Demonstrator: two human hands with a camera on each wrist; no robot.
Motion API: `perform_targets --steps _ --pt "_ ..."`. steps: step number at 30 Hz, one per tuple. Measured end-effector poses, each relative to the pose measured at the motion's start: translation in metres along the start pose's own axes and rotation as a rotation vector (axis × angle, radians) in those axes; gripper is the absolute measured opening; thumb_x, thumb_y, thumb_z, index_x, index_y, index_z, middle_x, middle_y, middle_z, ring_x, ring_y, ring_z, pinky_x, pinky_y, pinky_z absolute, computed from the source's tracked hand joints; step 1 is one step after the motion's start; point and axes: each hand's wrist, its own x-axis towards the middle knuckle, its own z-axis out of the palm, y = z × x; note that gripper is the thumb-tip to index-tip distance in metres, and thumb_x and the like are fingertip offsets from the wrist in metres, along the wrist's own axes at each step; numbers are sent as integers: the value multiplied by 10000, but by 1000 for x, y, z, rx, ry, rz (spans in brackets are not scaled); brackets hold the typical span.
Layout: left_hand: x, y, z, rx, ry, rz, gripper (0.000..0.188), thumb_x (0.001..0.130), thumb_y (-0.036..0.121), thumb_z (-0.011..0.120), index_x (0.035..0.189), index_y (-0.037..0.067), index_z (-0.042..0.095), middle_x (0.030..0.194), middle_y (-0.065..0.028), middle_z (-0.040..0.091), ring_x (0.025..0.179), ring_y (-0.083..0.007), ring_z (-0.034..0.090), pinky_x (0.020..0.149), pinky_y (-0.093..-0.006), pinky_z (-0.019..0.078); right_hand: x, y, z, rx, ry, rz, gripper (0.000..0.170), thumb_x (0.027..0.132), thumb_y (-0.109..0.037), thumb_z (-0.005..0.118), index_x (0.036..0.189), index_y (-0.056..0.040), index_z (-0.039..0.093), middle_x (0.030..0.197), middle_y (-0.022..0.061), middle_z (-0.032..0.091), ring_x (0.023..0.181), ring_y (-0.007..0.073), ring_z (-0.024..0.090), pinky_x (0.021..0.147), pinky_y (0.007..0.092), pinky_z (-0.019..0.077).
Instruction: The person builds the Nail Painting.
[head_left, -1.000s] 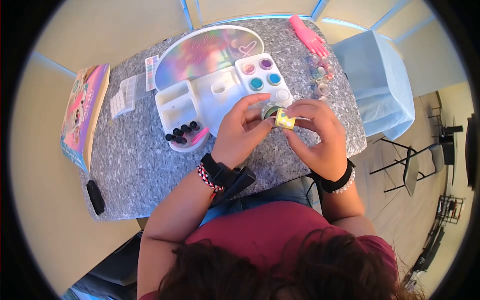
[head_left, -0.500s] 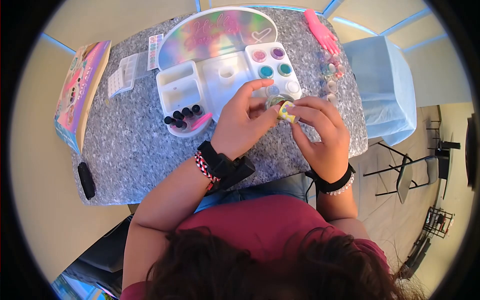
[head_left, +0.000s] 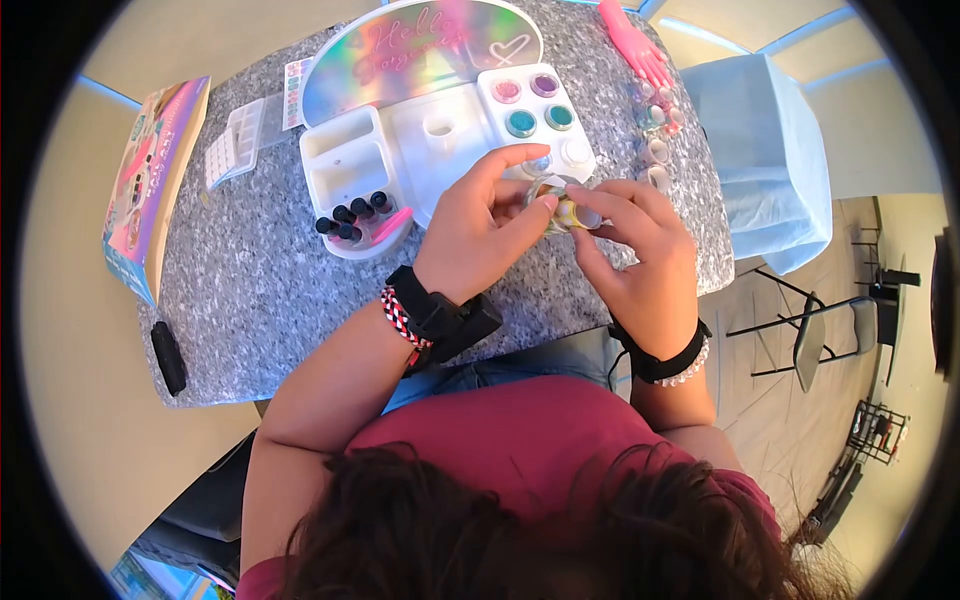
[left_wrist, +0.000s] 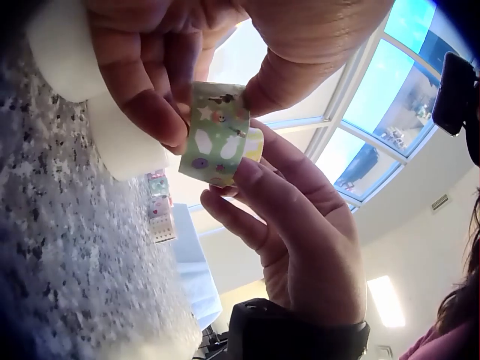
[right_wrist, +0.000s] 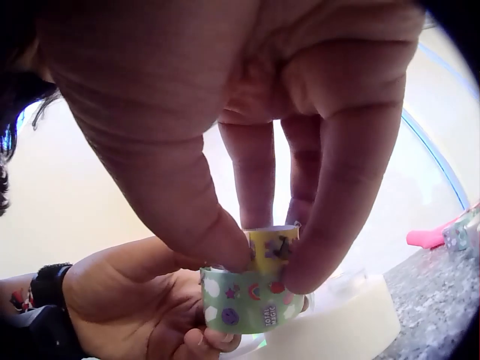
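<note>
Right-hand fingers [right_wrist: 337,202] partly hide the yellow roll [right_wrist: 271,250]

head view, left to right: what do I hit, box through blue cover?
box → plastic tray → black-capped bottles → left hand → yellow roll → right hand → blue cover

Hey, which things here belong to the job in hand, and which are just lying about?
Seemingly in use:
green patterned roll, in the left hand
yellow patterned roll, in the right hand

Seemingly just lying about:
pink model hand
colorful box
black-capped bottles
glitter pots
</note>
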Motion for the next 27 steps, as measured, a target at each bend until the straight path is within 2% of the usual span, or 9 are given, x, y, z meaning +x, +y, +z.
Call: perform_targets --steps 5,9,11,17,18,19,21,23,27 --pt "-1 5 3 -4 -15 -28 508 1087 109 666 1564 50 500 1145 -73 755 1003 -88 687 866 -270 562 3 1 -8 -117 -63 -135 493 800 -60 886 1280 -94 774 1121 111 712 1034 328 687 898 440 565" --pt "0 5 5 -147 -59 -50 548 1039 145 753 1525 36 523 1114 -68 739 987 -88 684 824 -253 536 4 -1 -9 -183 22 -140 545 758 -120 927 1281 -117 777 1145 104 737 1050 320 689 913 434 566" --pt "0 5 6 -234 -99 -58 570 1050 90 726 1557 30 474 1154 -92 744 1099 -128 705 917 -281 552 7 -1 -15 -81 -24 -113 556 750 -151 942 1281 -131 779 1184 106 753 1072 324 687 924 429 565" --pt "-3 -3 11 -217 -135 -86 578 1050 68 713 1569 35 461 1168 -101 759 1112 -136 715 959 -295 561 46 67 -64 -246 202 66 409 875 -172 880 1253 -68 763 1268 147 750 1026 297 734 754 355 600" --pt "-4 -4 8 -77 -214 -131 570 1058 55 688 1577 36 451 1227 -121 750 1153 -147 704 991 -300 551 54 82 -72 -302 173 169 397 901 -153 842 1278 -71 750 1297 154 741 1116 335 723 863 400 605" --pt "-6 -4 7 66 -290 -176 564 1067 41 664 1585 38 441 1286 -140 741 1195 -157 693 1023 -306 541 60 103 -79 -307 183 164 397 901 -153 842 1278 -71 750 1297 154 741 1116 335 723 863 400 605" --pt "-8 0 12 44 -273 -164 566 1049 94 712 1565 60 480 1306 -138 749 1124 -145 717 972 -298 561 72 150 -88 -503 111 135 421 912 -105 797 1326 -77 725 1329 163 729 1223 371 687 1008 453 565" --pt "-10 7 13 377 -230 -150 576 1015 159 771 1532 80 529 1334 -139 752 1041 -135 738 908 -303 585 86 184 -86 -515 70 84 447 919 -93 793 1360 -99 714 1339 142 731 1222 344 697 972 435 592" --pt "-10 5 12 353 -220 -106 563 997 191 797 1496 61 570 1365 -166 738 1066 -169 756 926 -329 608 104 193 -82 -449 -49 109 491 912 -89 799 1393 -123 705 1277 118 758 1147 298 728 946 421 610"
